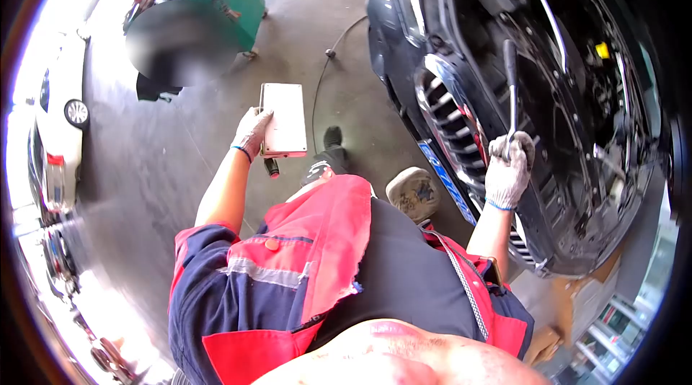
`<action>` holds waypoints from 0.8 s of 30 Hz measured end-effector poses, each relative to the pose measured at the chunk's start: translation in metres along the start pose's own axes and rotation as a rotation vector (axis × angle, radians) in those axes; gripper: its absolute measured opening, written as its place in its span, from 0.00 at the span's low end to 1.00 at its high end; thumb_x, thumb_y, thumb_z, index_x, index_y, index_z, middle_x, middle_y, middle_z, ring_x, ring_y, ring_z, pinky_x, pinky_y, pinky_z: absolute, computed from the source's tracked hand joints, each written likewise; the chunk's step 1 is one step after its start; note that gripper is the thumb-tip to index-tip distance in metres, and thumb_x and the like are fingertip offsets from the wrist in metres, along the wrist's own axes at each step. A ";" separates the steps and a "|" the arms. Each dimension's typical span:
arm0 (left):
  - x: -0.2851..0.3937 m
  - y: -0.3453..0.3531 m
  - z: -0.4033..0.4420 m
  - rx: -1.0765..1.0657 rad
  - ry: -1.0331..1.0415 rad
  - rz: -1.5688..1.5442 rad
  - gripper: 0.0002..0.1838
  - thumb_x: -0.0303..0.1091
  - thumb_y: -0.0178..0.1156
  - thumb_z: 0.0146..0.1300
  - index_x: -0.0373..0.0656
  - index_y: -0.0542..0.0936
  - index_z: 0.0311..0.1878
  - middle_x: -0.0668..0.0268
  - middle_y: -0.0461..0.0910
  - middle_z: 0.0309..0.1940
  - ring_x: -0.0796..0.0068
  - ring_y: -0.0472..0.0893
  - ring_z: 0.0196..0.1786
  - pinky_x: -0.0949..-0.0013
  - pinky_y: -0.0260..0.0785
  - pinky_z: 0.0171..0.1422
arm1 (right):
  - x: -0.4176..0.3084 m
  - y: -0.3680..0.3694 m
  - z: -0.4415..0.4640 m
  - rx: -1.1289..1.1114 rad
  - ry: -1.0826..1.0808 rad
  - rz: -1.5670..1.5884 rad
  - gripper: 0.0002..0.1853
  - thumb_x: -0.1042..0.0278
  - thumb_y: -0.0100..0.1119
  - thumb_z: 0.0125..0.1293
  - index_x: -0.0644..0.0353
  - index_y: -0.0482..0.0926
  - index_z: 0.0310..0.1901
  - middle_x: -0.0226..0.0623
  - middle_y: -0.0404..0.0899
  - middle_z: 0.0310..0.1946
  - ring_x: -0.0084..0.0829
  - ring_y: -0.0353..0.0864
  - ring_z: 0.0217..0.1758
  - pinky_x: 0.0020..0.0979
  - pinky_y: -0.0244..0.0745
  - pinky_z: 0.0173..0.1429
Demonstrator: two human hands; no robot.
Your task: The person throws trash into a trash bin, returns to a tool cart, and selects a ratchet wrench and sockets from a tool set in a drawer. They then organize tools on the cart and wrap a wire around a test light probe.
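Note:
My left hand (pixel 252 130), in a whitish knit glove, grips the long edge of a flat white rectangular box (pixel 285 118) with small dark spots at its corners. A short black piece with a red end (pixel 272 168) shows below the box; I cannot tell whether they are joined. My right hand (pixel 510 161), gloved too, is closed around the metal end of a ratchet wrench (pixel 511 86), whose black handle points away from me. That hand is over the front of a dark car (pixel 468 60), just behind its grille (pixel 450 114). The tool's head is hidden in my fingers.
A green tool cart (pixel 245 10) heaped with items stands at the upper left. A cable (pixel 317 89) runs across the grey floor towards the car. White cars (pixel 61 125) are parked at the far left. Cardboard (pixel 587 298) lies at the lower right.

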State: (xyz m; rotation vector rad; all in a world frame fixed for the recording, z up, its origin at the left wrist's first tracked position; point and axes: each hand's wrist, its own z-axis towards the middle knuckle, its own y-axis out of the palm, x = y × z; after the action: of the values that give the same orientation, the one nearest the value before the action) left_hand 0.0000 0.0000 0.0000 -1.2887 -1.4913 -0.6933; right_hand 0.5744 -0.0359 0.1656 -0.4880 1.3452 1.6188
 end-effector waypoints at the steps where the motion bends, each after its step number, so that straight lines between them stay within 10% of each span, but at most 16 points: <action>1: -0.029 -0.001 0.004 0.089 -0.014 0.119 0.27 0.43 0.65 0.72 0.31 0.75 0.63 0.54 0.83 0.53 0.66 0.84 0.51 0.62 0.77 0.60 | -0.005 -0.004 0.000 -0.026 0.020 -0.026 0.11 0.67 0.67 0.72 0.59 0.83 0.52 0.31 0.78 0.29 0.28 0.75 0.35 0.35 0.71 0.45; 9: -0.147 -0.280 -0.024 0.240 -0.395 0.871 0.30 0.49 0.55 0.68 0.23 0.84 0.47 0.33 0.85 0.44 0.37 0.86 0.51 0.48 0.78 0.59 | 0.134 0.166 -0.035 -0.006 0.665 -0.098 0.09 0.71 0.64 0.73 0.62 0.84 0.52 0.33 0.83 0.34 0.26 0.78 0.31 0.31 0.75 0.40; 15: -0.097 -0.355 -0.001 0.184 -0.589 0.940 0.31 0.52 0.54 0.71 0.27 0.78 0.57 0.36 0.83 0.55 0.41 0.83 0.63 0.50 0.74 0.68 | 0.285 0.261 0.021 -0.013 1.114 -0.624 0.06 0.67 0.64 0.72 0.53 0.84 0.48 0.23 0.79 0.25 0.17 0.75 0.20 0.23 0.66 0.21; 24: -0.092 -0.346 0.050 0.000 -0.732 0.810 0.31 0.48 0.63 0.64 0.28 0.78 0.58 0.36 0.83 0.56 0.41 0.82 0.63 0.51 0.74 0.68 | 0.438 0.386 0.135 -0.464 1.208 -0.425 0.09 0.67 0.64 0.72 0.58 0.82 0.49 0.27 0.80 0.30 0.20 0.78 0.29 0.24 0.70 0.32</action>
State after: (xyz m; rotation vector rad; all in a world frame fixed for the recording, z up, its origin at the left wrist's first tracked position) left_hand -0.3501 -0.0821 -0.0391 -2.0801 -1.3029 0.3510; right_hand 0.0752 0.2828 0.0741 -2.1097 1.4652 1.2301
